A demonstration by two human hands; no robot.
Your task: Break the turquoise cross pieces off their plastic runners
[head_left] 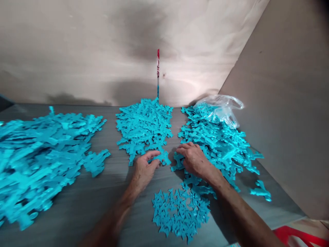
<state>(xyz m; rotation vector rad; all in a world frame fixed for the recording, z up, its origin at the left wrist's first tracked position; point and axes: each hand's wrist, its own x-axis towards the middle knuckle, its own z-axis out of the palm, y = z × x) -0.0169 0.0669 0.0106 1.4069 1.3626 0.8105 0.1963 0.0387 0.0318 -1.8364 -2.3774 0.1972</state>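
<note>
My left hand (pixel 144 168) is at the near edge of the middle heap (pixel 145 123) of flat turquoise cut-out pieces. Its thumb and index finger close around the end of one turquoise piece (pixel 164 157) lying low over the table. To the right, my right hand (pixel 192 156) has its fingers bent down over another turquoise piece (pixel 178 162), at the left edge of the right-hand heap (pixel 218 140). Its fingertips are partly hidden. Nearer me, between my forearms, lies a pile of small star-like turquoise bits (pixel 181 214).
A large turquoise heap (pixel 43 154) covers the table's left side. A clear plastic bag (pixel 223 106) rests on the right heap. One loose piece (pixel 261 190) lies at far right. A thin red and blue strip (pixel 158 73) stands against the back board. Something red (pixel 298 235) shows at lower right.
</note>
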